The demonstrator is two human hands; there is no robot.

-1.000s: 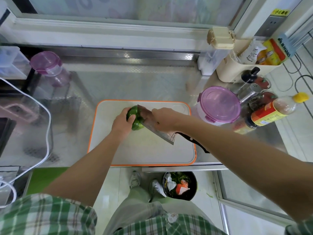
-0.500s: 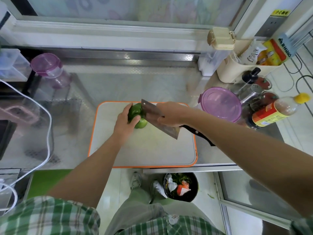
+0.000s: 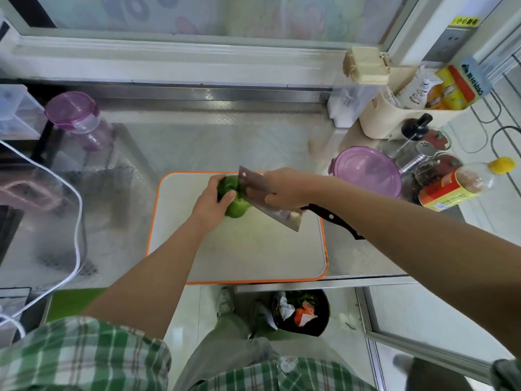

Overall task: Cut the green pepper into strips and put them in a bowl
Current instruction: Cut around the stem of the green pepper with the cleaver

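While left hand is gripping green pepper and right hand is clasping cleaver, pepper is looking light, hollow, slick, likely roll-prone; hold flank away from blade.

Single wide-angle view from the head, facing forward and steeply down onto the table, close above it. Left hand and right hand near centre over the cutting board; window ledge along the top, bin at the bottom.
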